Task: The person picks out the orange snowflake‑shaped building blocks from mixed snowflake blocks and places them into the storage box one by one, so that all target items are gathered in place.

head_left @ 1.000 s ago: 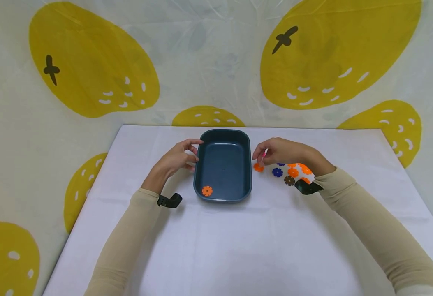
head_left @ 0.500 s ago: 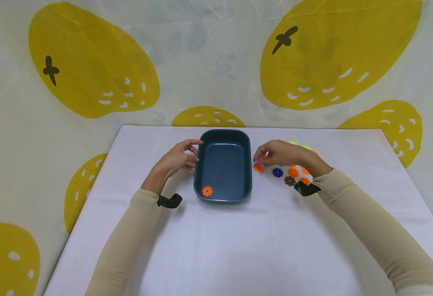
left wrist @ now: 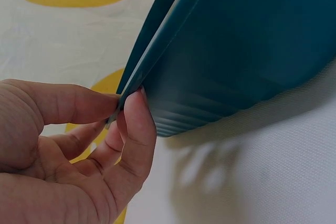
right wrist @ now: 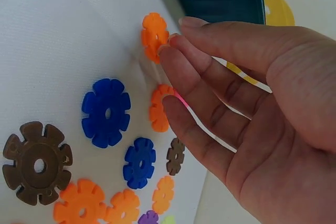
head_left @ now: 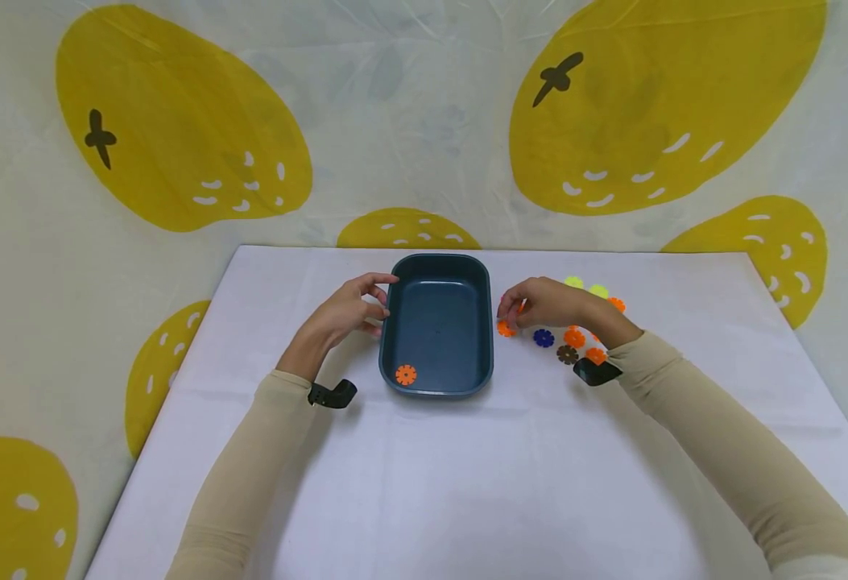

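Left hand (head_left: pixel 340 312) is pinching the tray (head_left: pixel 438 330) by its rim; right hand (head_left: pixel 545 301), fingers loosely parted, gripping nothing visible, is sitting at an orange disc (right wrist: pixel 149 36) right of it. I'm expecting light, stiff, slick plastic, best pinched edgewise.

We see a pale backdrop (head_left: pixel 409 105) printed with big yellow shapes (head_left: pixel 184 121) at ten and two o'clock; a white table (head_left: pixel 438 499) widens toward our six o'clock in soft light.
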A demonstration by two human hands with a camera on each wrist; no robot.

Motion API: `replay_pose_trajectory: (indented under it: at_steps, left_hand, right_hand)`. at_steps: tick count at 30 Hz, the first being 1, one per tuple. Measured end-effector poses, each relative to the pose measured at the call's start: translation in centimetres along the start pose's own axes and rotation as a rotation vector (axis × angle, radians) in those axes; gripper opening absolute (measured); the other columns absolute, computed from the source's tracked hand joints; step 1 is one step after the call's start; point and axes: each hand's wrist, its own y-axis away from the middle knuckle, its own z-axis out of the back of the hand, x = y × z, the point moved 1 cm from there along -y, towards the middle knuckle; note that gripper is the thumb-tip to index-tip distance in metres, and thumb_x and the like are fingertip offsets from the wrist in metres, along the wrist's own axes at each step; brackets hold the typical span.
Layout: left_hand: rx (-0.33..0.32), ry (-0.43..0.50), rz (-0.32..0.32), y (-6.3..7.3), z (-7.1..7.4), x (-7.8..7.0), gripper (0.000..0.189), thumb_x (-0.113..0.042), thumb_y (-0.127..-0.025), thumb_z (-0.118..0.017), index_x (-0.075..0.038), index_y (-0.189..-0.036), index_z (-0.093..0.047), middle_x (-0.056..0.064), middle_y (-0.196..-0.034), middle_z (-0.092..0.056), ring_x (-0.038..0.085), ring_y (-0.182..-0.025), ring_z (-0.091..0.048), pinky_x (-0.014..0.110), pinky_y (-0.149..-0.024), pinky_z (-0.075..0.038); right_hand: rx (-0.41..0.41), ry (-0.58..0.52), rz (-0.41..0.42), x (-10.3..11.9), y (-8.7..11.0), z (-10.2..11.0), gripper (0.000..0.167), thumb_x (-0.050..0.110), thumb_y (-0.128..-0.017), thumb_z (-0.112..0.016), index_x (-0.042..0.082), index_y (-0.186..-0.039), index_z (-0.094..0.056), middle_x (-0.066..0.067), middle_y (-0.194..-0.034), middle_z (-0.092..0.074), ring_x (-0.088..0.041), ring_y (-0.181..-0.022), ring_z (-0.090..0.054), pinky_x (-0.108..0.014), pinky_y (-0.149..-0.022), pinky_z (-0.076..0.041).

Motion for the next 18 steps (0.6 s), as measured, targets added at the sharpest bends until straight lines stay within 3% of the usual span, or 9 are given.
replay_pose_trajectory:
  at_steps: [18]
  left_hand:
    - [0.009, 0.007, -0.006, 0.13, 0.01, -0.11, 0.066, 0.008, -0.089, -0.058, -0.018, -0.148, -0.049, 0.014, -0.119, -0.047, 0.030, -0.092, -0.060, 0.034, -0.070, -0.061]
  right_hand:
    - [-0.054, 0.083, -0.101, -0.75, -0.58, -0.42, 0.020, 0.000, -0.091, -0.067, 0.005, -0.110, -0.072, -0.006, -0.097, -0.069, -0.022, -0.089, -0.061, -0.035, -0.085, -0.057]
